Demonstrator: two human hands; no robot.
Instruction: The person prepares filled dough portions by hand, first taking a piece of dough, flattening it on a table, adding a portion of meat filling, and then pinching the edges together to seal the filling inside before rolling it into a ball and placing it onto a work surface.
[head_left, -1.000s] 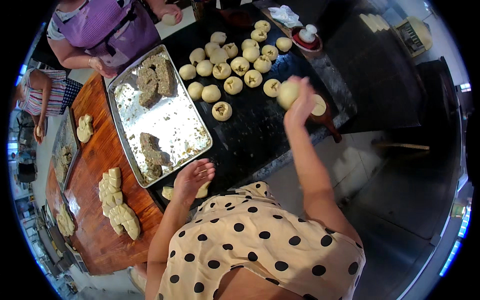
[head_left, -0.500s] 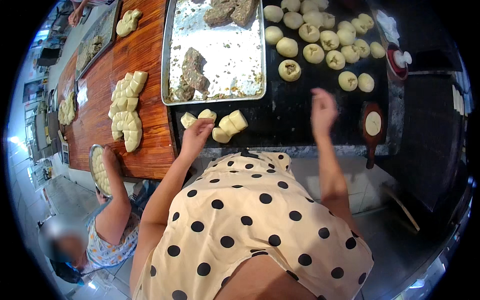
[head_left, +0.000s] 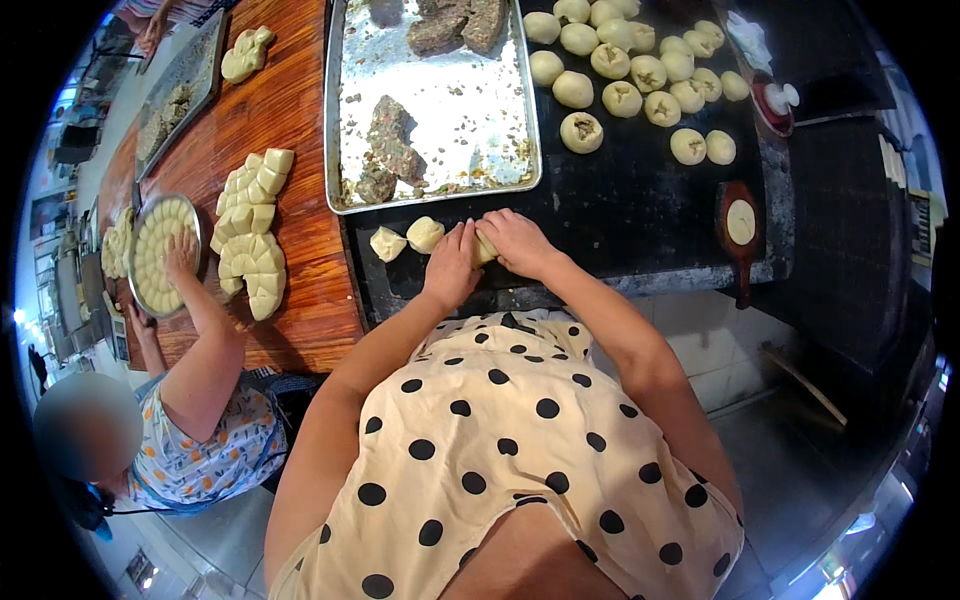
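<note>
We saw no packets or labels on the counter; a flat printed card (head_left: 918,215) lay off at the right rim, too small and bent by the lens to make out.

Both hands met at the near edge of the dark, smooth worktop (head_left: 640,220). The left hand (head_left: 452,266) lay palm down with its fingers together, and the right hand (head_left: 515,243) curved beside it. Between them sat a pale, soft dough piece (head_left: 484,249), mostly covered, so that we could only tell that both hands pressed around it, loosely closed rather than clenched. Just to its left lay two more dough lumps (head_left: 407,239), blunt and cushion-like, touching each other.

Behind them a shiny metal tray (head_left: 520,100) held brown, crumbly filling (head_left: 388,150) in clumps, with greasy scraps smeared over its floor; its far end was cut off by the frame. To the right, round filled buns (head_left: 630,70) stood in loose rows, some with dimpled tops. A small wooden paddle (head_left: 741,235) carried a flat dough disc.

On the reddish wooden table (head_left: 300,290) cut dough blocks (head_left: 252,235) were stacked in a column. Another person's hand (head_left: 180,253) rested on a round metal pan (head_left: 140,290) of dough pieces.
</note>
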